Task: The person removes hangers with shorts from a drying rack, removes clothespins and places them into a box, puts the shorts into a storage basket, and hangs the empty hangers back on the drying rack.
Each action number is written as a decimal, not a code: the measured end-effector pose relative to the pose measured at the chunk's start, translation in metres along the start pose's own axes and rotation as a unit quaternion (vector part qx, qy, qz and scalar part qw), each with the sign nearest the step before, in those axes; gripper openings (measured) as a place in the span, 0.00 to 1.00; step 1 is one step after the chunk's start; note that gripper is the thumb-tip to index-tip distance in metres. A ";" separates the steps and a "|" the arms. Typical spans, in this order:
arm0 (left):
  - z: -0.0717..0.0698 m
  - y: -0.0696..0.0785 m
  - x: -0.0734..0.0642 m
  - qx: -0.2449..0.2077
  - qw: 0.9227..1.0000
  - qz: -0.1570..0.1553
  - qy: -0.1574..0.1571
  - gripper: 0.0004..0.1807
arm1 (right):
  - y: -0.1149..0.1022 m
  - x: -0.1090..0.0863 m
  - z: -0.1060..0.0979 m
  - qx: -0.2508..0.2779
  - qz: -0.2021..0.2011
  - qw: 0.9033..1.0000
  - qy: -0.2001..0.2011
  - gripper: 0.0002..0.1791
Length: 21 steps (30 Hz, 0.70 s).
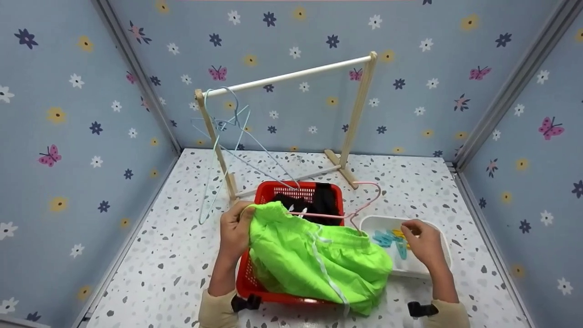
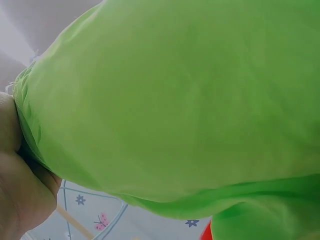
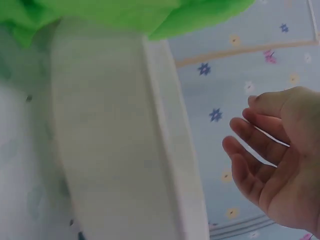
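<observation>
My left hand (image 1: 235,230) grips the waistband edge of bright green shorts (image 1: 314,255) that have a white drawstring. A pink hanger (image 1: 366,205) runs into the waistband, its hook pointing up and to the right. Over the white tray (image 1: 378,218) hovers my right hand (image 1: 423,239), its fingers loosely bent. In the right wrist view nothing lies in that hand (image 3: 280,155). Teal clothespins (image 1: 384,238) and yellow clothespins (image 1: 398,233) lie in the tray, partly behind the hand. Green cloth (image 2: 175,110) fills most of the left wrist view.
Beneath the shorts stands a red basket (image 1: 243,278) with black clothing (image 1: 325,200) inside. Behind it is a wooden rack with a white bar (image 1: 296,75). Pale blue hangers (image 1: 268,155) hang at the bar's left end. Flowered walls (image 1: 291,27) enclose the speckled table (image 1: 150,255).
</observation>
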<state>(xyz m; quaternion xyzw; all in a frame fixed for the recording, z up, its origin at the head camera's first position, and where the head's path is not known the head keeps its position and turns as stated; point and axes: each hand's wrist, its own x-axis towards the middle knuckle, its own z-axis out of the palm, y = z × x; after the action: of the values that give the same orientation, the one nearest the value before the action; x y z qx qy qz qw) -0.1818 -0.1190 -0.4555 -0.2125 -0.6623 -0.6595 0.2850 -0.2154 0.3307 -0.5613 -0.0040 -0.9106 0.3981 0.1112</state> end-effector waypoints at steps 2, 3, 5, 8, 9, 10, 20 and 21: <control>0.000 0.000 -0.001 0.000 1.000 -0.001 0.001 0.07 | -0.013 -0.003 0.000 0.025 -0.019 0.999 0.011 0.11; -0.001 -0.001 -0.001 -0.002 1.000 -0.001 -0.001 0.07 | -0.019 -0.006 0.000 0.040 -0.029 0.999 0.014 0.11; -0.001 -0.002 -0.001 -0.009 1.000 0.002 -0.005 0.07 | -0.031 -0.010 0.001 0.072 -0.050 0.996 0.012 0.12; -0.002 -0.013 -0.001 -0.016 1.000 -0.002 -0.007 0.09 | -0.046 -0.018 0.004 0.116 -0.074 0.990 -0.007 0.13; -0.003 -0.017 -0.002 -0.018 1.000 -0.004 -0.007 0.09 | -0.049 -0.021 0.005 0.129 -0.079 0.988 -0.018 0.12; -0.003 -0.021 -0.003 -0.018 1.000 -0.004 -0.005 0.09 | -0.052 -0.023 0.006 0.142 -0.085 0.986 -0.030 0.12; 0.001 -0.004 -0.005 -0.003 1.000 -0.026 0.010 0.08 | -0.096 -0.050 0.006 0.160 -0.175 0.968 -0.083 0.05; 0.001 -0.005 -0.005 -0.005 1.000 -0.027 0.009 0.08 | -0.096 -0.051 0.007 0.163 -0.172 0.968 -0.082 0.05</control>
<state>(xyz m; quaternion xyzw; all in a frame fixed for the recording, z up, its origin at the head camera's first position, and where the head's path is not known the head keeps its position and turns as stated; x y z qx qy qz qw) -0.1809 -0.1180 -0.4624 -0.1900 -0.6621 -0.6718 0.2724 -0.1594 0.2552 -0.5064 0.2037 -0.8266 0.5146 0.1025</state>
